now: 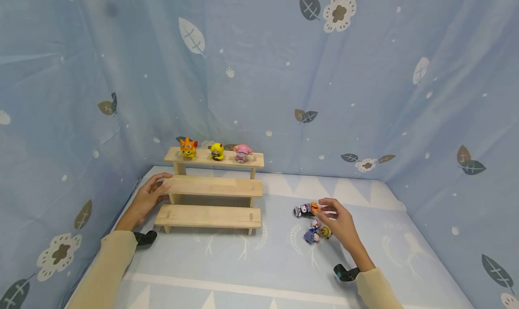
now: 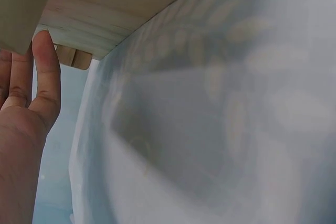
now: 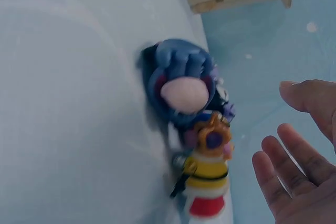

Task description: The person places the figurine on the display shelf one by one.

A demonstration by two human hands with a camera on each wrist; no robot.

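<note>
Three on the top board (image 1: pixel 203 157) of the wooden stand (image 1: pixel 219 187): orange-and-yellow figurine (image 1: pixel 188 148) left, yellow figurine (image 1: pixel 217 152) middle, pink figurine (image 1: pixel 243 153) right, all upright and set apart. Stand has three stepped boards, sits toward the table's (image 1: pixel 182 259) left edge near the back left corner, lowest board nearest the front edge.

Left hand (image 1: pixel 147 198) grips the left end of the middle board; fingers slightly parted, tips against the wood. In the left wrist view some fingertips are hidden by a board, thumb not visible.

Right hand (image 1: pixel 338 221) is over a cluster of figurines right of the stand, well in from the table's right edge. Thumb and fingers are apart, curved, pinching nothing; right wrist view shows a gap between thumb and fingers.

Cluster: purple-and-black figurine (image 1: pixel 304 210) and red-and-yellow figurine (image 1: pixel 315 207) on the side toward the back edge, just beside each other; blue figurine (image 1: pixel 311 236) and yellow-and-orange figurine (image 1: pixel 325 231) nearer the front edge, close together. Pink-purple bit between the pairs, too small to tell what.

Pale yellow sleeves (image 1: pixel 99 270), dark device (image 1: pixel 346 273) at each wrist. Blue leaf-and-flower curtain (image 1: pixel 259 84) behind.
</note>
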